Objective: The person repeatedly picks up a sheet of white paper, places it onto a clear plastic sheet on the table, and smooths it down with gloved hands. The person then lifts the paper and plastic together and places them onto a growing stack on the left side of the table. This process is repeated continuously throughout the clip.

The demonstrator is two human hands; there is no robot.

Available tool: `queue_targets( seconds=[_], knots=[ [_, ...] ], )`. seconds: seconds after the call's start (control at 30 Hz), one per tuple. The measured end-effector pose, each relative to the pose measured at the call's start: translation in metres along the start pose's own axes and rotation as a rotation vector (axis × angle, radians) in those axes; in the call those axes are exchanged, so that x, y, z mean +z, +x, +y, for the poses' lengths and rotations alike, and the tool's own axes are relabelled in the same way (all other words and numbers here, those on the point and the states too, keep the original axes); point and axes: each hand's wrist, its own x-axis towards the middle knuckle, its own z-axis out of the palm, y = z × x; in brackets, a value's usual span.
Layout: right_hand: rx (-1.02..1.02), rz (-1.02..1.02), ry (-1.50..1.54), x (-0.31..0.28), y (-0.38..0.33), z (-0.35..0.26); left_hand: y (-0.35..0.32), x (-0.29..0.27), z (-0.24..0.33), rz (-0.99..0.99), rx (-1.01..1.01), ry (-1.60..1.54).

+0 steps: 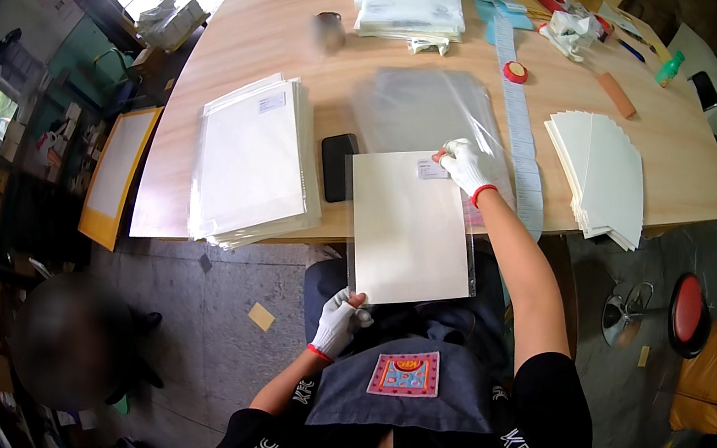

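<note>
A cream sheet inside a clear plastic sleeve [407, 241] lies partly over the table's near edge and partly over my lap. My left hand [338, 323], in a white glove with a red cuff, pinches its lower left corner. My right hand [469, 168], gloved alike with bare fingertips, grips the top right part beside a small white label [430, 170]. Just beyond lies a pile of clear plastic sleeves [431, 110]. To the left is a stack of sleeved sheets [252, 157], the top one labelled; a black phone [336, 168] sits between.
Fanned cream sheets [602, 172] lie at the right. A long label strip [520, 137] runs down the table [249, 22] beside a red tape roll [515, 72]. Stacked plastic packs [409, 11] stand at the back. A red-seated stool [688, 315] is at the right.
</note>
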Motion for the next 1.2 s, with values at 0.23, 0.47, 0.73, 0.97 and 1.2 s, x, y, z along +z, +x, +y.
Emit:
queue_targets(
  seconds=[0.23,0.47,0.73,0.97,1.2],
  knots=[
    [-0.237,0.425,-0.209,0.018,0.001,0.015,-0.001,0.000,0.010,-0.042,0.038,-0.027],
    [-0.019,-0.140,-0.346,-0.038,-0.128,0.056,-0.008,0.018,0.051,-0.042,0.241,0.239],
    [0.251,-0.641,0.748,0.035,-0.151,-0.006,-0.043,0.017,0.131,0.034,0.738,0.744],
    [-0.126,-0.543,0.820,0.115,-0.031,-0.134,-0.009,-0.096,0.212,0.589,1.139,0.593],
    [-0.098,-0.541,0.893,0.107,-0.035,-0.111,0.034,-0.143,0.177,0.728,1.045,0.101]
  ],
)
